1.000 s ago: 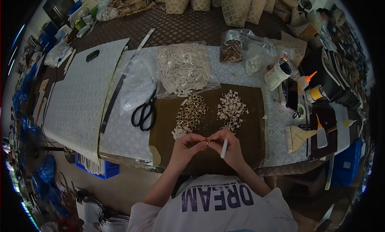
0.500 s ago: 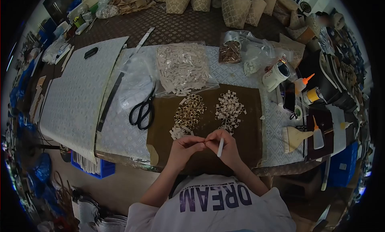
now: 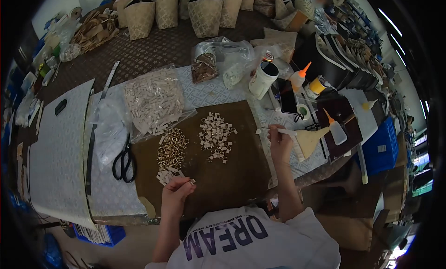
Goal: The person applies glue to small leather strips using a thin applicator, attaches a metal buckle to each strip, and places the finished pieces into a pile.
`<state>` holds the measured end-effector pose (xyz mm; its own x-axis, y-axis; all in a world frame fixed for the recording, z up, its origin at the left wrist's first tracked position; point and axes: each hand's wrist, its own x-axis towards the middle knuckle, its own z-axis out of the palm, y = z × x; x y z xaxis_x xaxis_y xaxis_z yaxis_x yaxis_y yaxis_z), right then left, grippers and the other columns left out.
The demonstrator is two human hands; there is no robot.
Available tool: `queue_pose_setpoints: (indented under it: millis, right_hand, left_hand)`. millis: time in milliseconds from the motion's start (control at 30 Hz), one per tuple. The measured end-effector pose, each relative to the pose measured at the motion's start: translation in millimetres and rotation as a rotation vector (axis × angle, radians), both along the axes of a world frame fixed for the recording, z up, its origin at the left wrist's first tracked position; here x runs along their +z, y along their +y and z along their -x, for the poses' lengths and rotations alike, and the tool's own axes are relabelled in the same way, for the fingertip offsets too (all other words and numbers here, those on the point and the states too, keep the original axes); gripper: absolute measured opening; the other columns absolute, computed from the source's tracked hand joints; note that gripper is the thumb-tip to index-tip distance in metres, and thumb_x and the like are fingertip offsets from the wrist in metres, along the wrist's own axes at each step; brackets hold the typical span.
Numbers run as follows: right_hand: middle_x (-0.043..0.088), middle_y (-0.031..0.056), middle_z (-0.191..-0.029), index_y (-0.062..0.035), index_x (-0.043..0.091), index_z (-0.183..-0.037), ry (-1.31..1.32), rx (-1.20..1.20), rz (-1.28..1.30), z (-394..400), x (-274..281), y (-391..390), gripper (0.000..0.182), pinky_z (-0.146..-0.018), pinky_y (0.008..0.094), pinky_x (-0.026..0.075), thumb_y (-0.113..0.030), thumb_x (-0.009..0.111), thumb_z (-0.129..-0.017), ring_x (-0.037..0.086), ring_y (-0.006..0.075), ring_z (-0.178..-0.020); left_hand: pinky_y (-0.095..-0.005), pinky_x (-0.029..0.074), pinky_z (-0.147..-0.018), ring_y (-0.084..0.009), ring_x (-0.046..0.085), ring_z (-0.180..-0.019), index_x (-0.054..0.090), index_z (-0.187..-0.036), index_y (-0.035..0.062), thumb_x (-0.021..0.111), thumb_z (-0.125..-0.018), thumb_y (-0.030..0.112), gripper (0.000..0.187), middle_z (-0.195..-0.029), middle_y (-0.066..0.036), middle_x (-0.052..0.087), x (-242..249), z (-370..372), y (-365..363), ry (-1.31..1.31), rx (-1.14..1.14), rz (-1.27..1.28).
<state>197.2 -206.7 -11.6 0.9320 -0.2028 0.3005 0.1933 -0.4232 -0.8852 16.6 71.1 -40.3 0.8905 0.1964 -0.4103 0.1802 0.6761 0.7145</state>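
Observation:
My left hand (image 3: 178, 191) is closed in a pinch on a small pale piece (image 3: 192, 181), just below a pile of gold rings (image 3: 172, 148) and some loose pale strips (image 3: 168, 175). Out to the right, my right hand (image 3: 280, 141) holds a white stick-like tool (image 3: 288, 132) beside the brown mat's right edge. Between the hands, pale tabs with rings (image 3: 216, 136) lie heaped on the brown mat (image 3: 232, 180). A plastic bag full of pale strips (image 3: 154, 99) rests behind the gold rings.
Black scissors (image 3: 123, 164) lie left of the mat. On the right are an open white can (image 3: 263, 80), a wide brush (image 3: 310, 141), a glue bottle (image 3: 337, 132) and a phone (image 3: 288, 99). Patterned bags (image 3: 204, 15) stand at the back.
My hands have come apart. The right hand has moved right with the white tool, beside the brush, while the left stays near the rings. The camera view has turned right.

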Motion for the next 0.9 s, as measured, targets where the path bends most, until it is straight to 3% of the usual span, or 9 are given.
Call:
queue_pose_setpoints:
  millis: [100,200,300,600,900]
  right_hand:
    - [0.061,0.0072,-0.072,0.0025,0.060,-0.085,-0.093,-0.002,0.207,-3.7,-5.1,-4.5,0.018,-0.056,0.0245,0.046,-0.012,0.052,-0.092,0.058,0.0115,-0.061]
    - [0.062,0.0105,-0.066,-0.0019,0.059,-0.083,-0.130,0.028,0.226,-7.9,-14.4,-5.7,0.018,-0.052,0.0313,0.046,-0.016,0.052,-0.092,0.061,0.0207,-0.056]
    - [0.060,0.0109,-0.065,-0.0018,0.059,-0.084,-0.108,0.035,0.253,-9.1,-20.2,-5.9,0.017,-0.052,0.0318,0.045,-0.015,0.053,-0.091,0.060,0.0225,-0.056]
    - [0.061,0.0103,-0.067,-0.0015,0.058,-0.084,-0.109,0.053,0.246,-10.9,-24.9,-6.4,0.016,-0.052,0.0307,0.045,-0.015,0.054,-0.091,0.059,0.0215,-0.057]
    - [0.060,0.0079,-0.066,-0.0005,0.057,-0.083,-0.155,0.047,0.148,-7.8,-20.2,-1.8,0.019,-0.052,0.0277,0.043,-0.016,0.051,-0.093,0.058,0.0155,-0.057]
  left_hand:
    - [-0.0236,0.053,-0.066,-0.0154,0.064,-0.074,0.062,-0.094,0.0016,0.062,-0.082,-0.001,0.012,-0.083,-0.007,0.065,0.2,-1.1,-2.9,-0.007,-0.024,0.010]
    - [-0.0236,0.053,-0.067,-0.0154,0.064,-0.074,0.062,-0.095,0.0015,0.062,-0.082,-0.001,0.013,-0.083,-0.007,0.065,3.9,-0.8,-4.8,-0.011,-0.023,0.019]
    - [-0.0237,0.053,-0.067,-0.0155,0.064,-0.075,0.062,-0.095,0.0014,0.062,-0.082,0.000,0.013,-0.084,-0.007,0.065,3.1,0.5,-4.7,-0.015,-0.021,0.016]
    - [-0.0245,0.054,-0.069,-0.0161,0.065,-0.078,0.062,-0.098,-0.0003,0.062,-0.083,-0.001,0.015,-0.087,-0.008,0.065,0.8,5.1,-6.3,-0.011,0.001,0.041]
    - [-0.0245,0.054,-0.070,-0.0163,0.065,-0.079,0.062,-0.099,0.0000,0.061,-0.083,0.000,0.016,-0.089,-0.009,0.065,-4.3,6.1,-5.7,0.008,0.005,0.053]
